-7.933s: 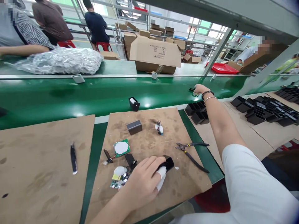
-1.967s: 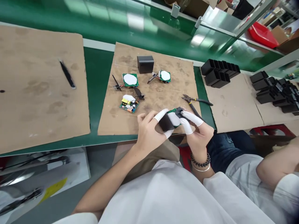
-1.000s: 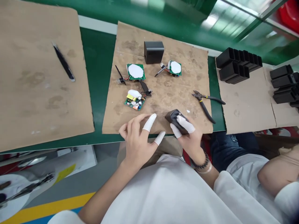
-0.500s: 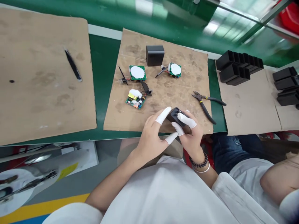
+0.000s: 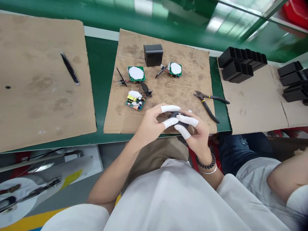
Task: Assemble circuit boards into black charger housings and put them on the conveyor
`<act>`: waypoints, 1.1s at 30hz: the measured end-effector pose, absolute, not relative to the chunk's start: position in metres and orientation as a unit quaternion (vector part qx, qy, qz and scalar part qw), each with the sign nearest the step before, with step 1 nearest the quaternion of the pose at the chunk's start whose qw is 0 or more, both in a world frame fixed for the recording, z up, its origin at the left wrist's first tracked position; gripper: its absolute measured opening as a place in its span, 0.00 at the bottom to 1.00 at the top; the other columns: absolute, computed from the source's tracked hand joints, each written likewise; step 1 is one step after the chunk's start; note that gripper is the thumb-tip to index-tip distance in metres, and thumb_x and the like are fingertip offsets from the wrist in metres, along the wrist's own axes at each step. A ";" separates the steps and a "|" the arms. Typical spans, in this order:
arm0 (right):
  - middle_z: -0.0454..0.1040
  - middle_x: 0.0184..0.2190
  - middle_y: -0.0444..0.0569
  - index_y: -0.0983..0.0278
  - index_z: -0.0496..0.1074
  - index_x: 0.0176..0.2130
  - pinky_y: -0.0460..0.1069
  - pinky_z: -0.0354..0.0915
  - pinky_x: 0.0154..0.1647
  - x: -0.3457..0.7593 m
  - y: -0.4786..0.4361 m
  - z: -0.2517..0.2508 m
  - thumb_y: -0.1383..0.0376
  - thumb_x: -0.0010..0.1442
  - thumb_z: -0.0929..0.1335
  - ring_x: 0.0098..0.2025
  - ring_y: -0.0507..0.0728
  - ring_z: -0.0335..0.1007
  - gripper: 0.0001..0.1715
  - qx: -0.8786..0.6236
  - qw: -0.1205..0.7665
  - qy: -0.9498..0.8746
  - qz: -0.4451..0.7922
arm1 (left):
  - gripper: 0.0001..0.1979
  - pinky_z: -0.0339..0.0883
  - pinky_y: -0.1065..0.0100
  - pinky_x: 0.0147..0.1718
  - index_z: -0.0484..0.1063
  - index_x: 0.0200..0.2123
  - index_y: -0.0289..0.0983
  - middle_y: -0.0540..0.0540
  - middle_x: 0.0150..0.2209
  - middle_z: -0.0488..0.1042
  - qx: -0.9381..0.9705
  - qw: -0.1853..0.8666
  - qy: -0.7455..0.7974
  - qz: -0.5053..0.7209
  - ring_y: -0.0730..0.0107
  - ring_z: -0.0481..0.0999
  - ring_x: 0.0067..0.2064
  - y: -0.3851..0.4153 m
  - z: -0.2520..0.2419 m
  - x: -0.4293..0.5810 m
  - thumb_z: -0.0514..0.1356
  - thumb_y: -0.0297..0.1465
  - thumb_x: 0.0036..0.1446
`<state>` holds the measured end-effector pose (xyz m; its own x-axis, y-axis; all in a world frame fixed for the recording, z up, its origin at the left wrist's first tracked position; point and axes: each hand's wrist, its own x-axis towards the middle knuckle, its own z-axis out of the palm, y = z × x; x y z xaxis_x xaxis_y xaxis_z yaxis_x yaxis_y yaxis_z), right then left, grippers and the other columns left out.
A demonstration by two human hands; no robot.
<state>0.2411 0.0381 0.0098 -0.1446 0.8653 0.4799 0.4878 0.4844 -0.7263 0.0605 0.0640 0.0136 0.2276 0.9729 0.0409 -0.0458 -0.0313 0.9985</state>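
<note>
Both my hands grip a small black plastic housing [image 5: 184, 122] just above the front edge of the cardboard mat. My left hand [image 5: 156, 123] pinches its left end between thumb and forefinger, in white finger cots. From the right, my right hand [image 5: 196, 131] holds it, cotted thumb and forefinger against it; much of the housing is hidden by fingers. Beyond lie a circuit board with yellow and white parts [image 5: 136, 100] and two green boards with white pads, one at left [image 5: 136, 73], a smaller one at right [image 5: 175, 68]. Wired black pieces are attached to them.
A black box [image 5: 153, 55] stands at the back of the mat [image 5: 168, 93]. Cutting pliers [image 5: 207, 104] lie right of my hands. Tweezers [image 5: 69, 67] rest on the left cardboard. Several black housings [image 5: 238, 64] are stacked at right. A co-worker's arm [image 5: 288, 176] is at lower right.
My left thumb and forefinger have closed in on the housing's left end, from a wider spread. The camera view has shifted slightly; the objects on the mat keep their places.
</note>
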 end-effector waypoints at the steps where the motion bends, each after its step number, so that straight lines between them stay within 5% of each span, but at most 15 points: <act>1: 0.85 0.50 0.51 0.57 0.81 0.48 0.55 0.82 0.52 0.243 0.039 0.013 0.67 0.62 0.76 0.50 0.60 0.85 0.13 -0.453 0.449 -0.746 0.190 | 0.15 0.80 0.62 0.52 0.83 0.50 0.39 0.43 0.50 0.84 0.554 0.554 0.421 0.457 0.60 0.84 0.50 0.063 0.014 0.060 0.69 0.31 0.59; 7: 0.85 0.51 0.49 0.55 0.80 0.51 0.53 0.82 0.50 0.248 0.042 0.015 0.74 0.55 0.79 0.48 0.60 0.86 0.26 -0.422 0.513 -0.746 0.058 | 0.19 0.74 0.58 0.62 0.79 0.56 0.41 0.43 0.56 0.81 0.618 0.358 0.480 0.510 0.59 0.79 0.59 0.043 0.018 0.040 0.68 0.34 0.62; 9: 0.86 0.49 0.48 0.55 0.81 0.50 0.54 0.81 0.52 0.244 0.044 0.005 0.73 0.57 0.78 0.49 0.60 0.85 0.23 -0.454 0.523 -0.717 0.082 | 0.20 0.73 0.57 0.63 0.77 0.58 0.41 0.43 0.56 0.80 0.626 0.310 0.502 0.511 0.59 0.79 0.59 0.032 0.015 0.036 0.68 0.34 0.62; 14: 0.86 0.44 0.43 0.56 0.79 0.42 0.53 0.81 0.52 0.225 0.042 0.001 0.62 0.54 0.80 0.47 0.58 0.84 0.15 -0.529 0.554 -0.484 0.424 | 0.40 0.66 0.52 0.69 0.61 0.70 0.42 0.36 0.69 0.68 0.675 0.264 0.505 0.468 0.50 0.69 0.70 0.018 0.000 0.055 0.71 0.34 0.58; 16: 0.85 0.44 0.41 0.55 0.77 0.42 0.53 0.81 0.50 0.219 0.035 0.011 0.56 0.53 0.80 0.46 0.57 0.84 0.18 -0.507 0.523 -0.339 0.595 | 0.37 0.70 0.53 0.66 0.63 0.68 0.41 0.37 0.65 0.72 0.681 0.241 0.492 0.486 0.52 0.73 0.67 0.020 0.001 0.065 0.71 0.34 0.57; 19: 0.85 0.44 0.43 0.56 0.78 0.43 0.56 0.81 0.50 0.218 0.028 0.024 0.47 0.56 0.78 0.47 0.60 0.83 0.21 -0.459 0.434 -0.209 0.747 | 0.28 0.76 0.59 0.56 0.71 0.57 0.37 0.40 0.54 0.81 0.656 0.262 0.485 0.516 0.57 0.81 0.55 0.024 0.015 0.071 0.72 0.34 0.54; 23: 0.85 0.42 0.44 0.57 0.80 0.42 0.55 0.80 0.48 0.225 0.033 0.027 0.45 0.58 0.76 0.50 0.61 0.82 0.21 -0.442 0.415 -0.196 0.771 | 0.27 0.75 0.58 0.54 0.75 0.50 0.36 0.40 0.50 0.83 0.617 0.327 0.493 0.520 0.56 0.83 0.52 0.026 0.039 0.068 0.76 0.38 0.48; 33: 0.75 0.28 0.39 0.57 0.76 0.34 0.47 0.71 0.25 0.234 0.040 0.019 0.50 0.50 0.80 0.26 0.52 0.71 0.19 -0.443 0.375 -0.302 0.757 | 0.28 0.76 0.62 0.50 0.77 0.45 0.36 0.44 0.45 0.84 0.508 0.489 0.456 0.542 0.58 0.83 0.47 0.018 0.050 0.063 0.78 0.36 0.41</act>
